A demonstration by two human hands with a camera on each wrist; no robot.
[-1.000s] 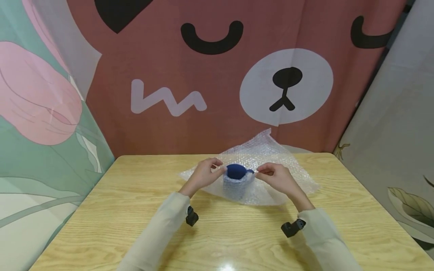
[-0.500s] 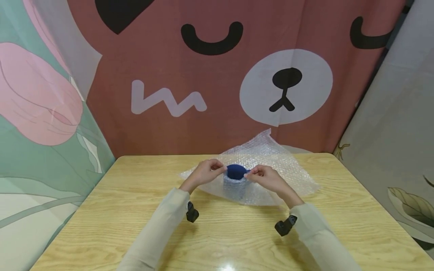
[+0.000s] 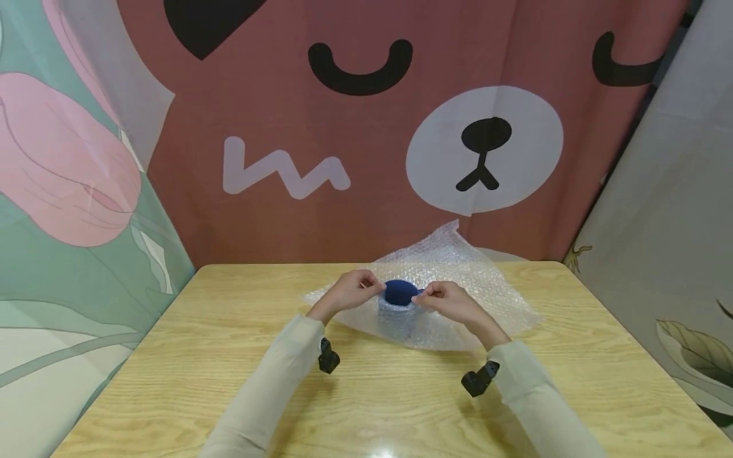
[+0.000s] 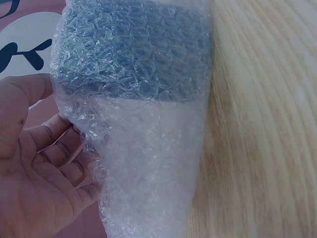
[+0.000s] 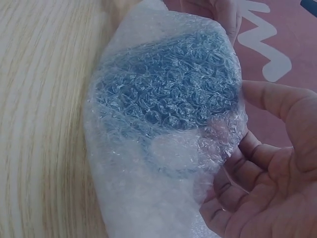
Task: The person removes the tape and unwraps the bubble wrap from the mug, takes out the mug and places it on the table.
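Observation:
A dark blue mug [image 3: 401, 291] stands upright on a sheet of bubble wrap [image 3: 464, 277], whose near part is folded up round the mug's front. At the mug's left rim, my left hand [image 3: 350, 292] pinches the folded wrap between thumb and fingers. My right hand [image 3: 455, 301] pinches the wrap at the right rim, in front of the handle. In the left wrist view the mug's wall [image 4: 133, 52] shows blue through the bubbles. Through the wrap in the right wrist view, the mug's handle [image 5: 171, 172] appears faintly as a loop beside my right fingers.
The wooden table [image 3: 240, 356] carries the wrap near its far edge. A bear-print curtain [image 3: 275, 222] hangs right behind, and the wrap's far corner rises against it. Printed curtains also stand at the left and right. Each wrist wears a small black camera [image 3: 328, 357].
My right hand has moved left from beyond the handle to the mug's right rim, bringing the wrap's edge in against it. My left hand stays nearly in place at the left rim.

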